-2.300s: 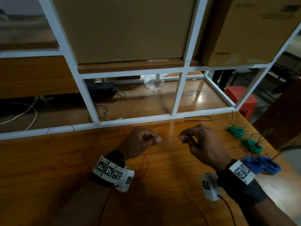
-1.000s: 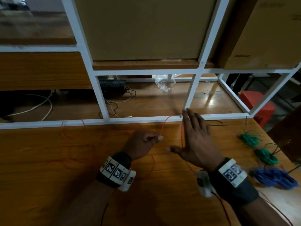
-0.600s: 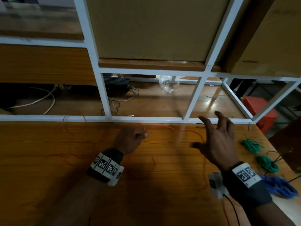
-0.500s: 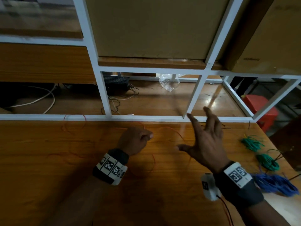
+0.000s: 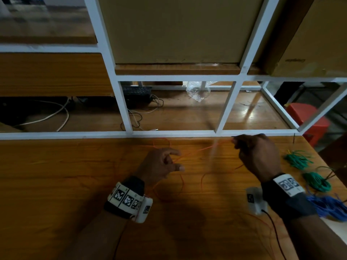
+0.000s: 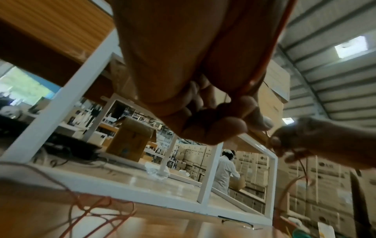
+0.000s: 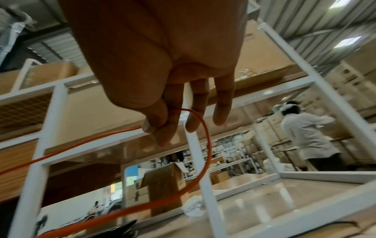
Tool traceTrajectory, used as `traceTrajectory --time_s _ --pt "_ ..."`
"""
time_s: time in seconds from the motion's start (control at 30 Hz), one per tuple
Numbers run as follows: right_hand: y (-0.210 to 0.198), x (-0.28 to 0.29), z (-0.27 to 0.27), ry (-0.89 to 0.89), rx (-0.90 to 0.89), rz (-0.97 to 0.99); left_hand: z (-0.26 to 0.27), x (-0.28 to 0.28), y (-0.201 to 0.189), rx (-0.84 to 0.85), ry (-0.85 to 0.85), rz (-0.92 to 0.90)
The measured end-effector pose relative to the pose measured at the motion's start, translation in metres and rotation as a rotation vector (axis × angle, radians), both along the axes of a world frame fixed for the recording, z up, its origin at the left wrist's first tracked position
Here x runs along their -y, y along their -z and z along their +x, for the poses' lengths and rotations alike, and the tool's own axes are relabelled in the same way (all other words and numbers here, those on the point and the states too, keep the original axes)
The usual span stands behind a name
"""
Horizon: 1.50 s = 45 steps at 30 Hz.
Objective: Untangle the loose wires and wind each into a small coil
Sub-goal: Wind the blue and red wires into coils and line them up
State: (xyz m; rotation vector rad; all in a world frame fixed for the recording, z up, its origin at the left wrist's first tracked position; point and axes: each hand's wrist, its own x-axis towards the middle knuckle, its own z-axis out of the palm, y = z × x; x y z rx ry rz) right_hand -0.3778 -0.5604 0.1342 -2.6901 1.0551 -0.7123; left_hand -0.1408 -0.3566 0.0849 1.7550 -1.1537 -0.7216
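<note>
Over the wooden table [image 5: 56, 184], both hands hover with an orange wire [image 5: 204, 148] strung between them. Left hand [image 5: 159, 166] sits near table centre, fingers curled, thumb and forefinger slightly parted with the wire running through; left wrist view shows wire strands lying along the palm and the fingers curled round them, so it grips the wire. Right hand [image 5: 259, 154] is up near the white metal frame [image 5: 122, 109] at the table's far edge; right wrist view shows the thumb and forefinger pinching the wire [image 7: 203, 128], which loops out past the fingers and down toward the camera, other fingers loosely extended. The stretch between the hands is raised off the table and fairly taut. More of the orange wire lies slack on the table in loose loops below and behind the left hand, with a small loop near the frame rail. At the right table edge, well apart from the hands: two green coils, one [image 5: 297, 160] farther and one [image 5: 317, 182] nearer, then a blue coil [image 5: 328, 207] nearest. Beyond the frame, a keyboard [image 5: 137, 92], loose cables and a crumpled clear plastic bag [image 5: 197, 91] on the lower shelf; a cardboard box [image 5: 178, 29] above.
</note>
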Motion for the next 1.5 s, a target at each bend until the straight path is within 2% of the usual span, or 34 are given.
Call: traceTrajectory --time_s 0.17,0.27,0.37,0.47,0.53,0.6,0.7,0.8,0.93,1.03,1.13,1.2,1.3,1.33,1.4,1.5 --pt "0.014 0.024 -0.019 0.198 -0.019 0.04 0.001 -0.018 -0.001 -0.113 0.109 0.067" --pt "0.021 0.023 -0.018 0.215 -0.082 0.044 -0.002 -0.019 -0.005 -0.154 0.161 0.091" --pt "0.019 -0.003 -0.005 0.027 -0.225 -0.068 -0.007 -0.012 -0.011 -0.114 0.17 0.045" --pt "0.02 -0.041 0.02 -0.352 -0.296 -0.153 -0.015 0.001 -0.018 -0.098 0.22 0.037" --pt "0.031 -0.059 0.033 -0.488 -0.296 -0.14 -0.019 0.008 -0.023 -0.14 0.213 0.0" --pt "0.034 -0.062 0.037 -0.525 -0.201 -0.118 -0.018 0.01 -0.028 -0.203 0.177 -0.052" --pt "0.03 -0.041 0.032 -0.391 -0.05 -0.108 -0.012 0.004 -0.029 -0.275 0.143 -0.062" --pt "0.02 -0.006 0.021 -0.173 0.001 -0.076 0.001 -0.009 -0.019 -0.264 0.118 -0.028" --pt "0.017 0.027 0.01 0.034 -0.029 -0.076 0.006 -0.022 -0.017 -0.289 0.127 0.024" --pt "0.022 0.044 0.008 0.122 -0.018 0.029 -0.001 -0.022 -0.018 -0.337 0.192 0.046" --pt "0.019 0.04 0.012 0.195 -0.144 -0.031 -0.005 -0.018 -0.013 -0.329 0.177 0.062" --pt "0.013 0.009 0.02 0.043 -0.229 -0.086 -0.006 -0.015 -0.012 -0.288 0.159 0.066" --pt "0.014 -0.053 0.041 -0.391 -0.27 -0.183 -0.008 -0.005 -0.014 -0.213 0.188 0.034" --pt "0.02 -0.064 0.048 -0.481 -0.243 -0.213 -0.009 -0.001 -0.015 -0.181 0.184 0.011" --pt "0.023 -0.067 0.058 -0.531 -0.183 -0.231 -0.009 0.004 -0.016 -0.144 0.152 -0.039" --pt "0.016 -0.051 0.056 -0.514 -0.131 -0.169 -0.007 0.002 -0.013 -0.164 0.117 -0.055"
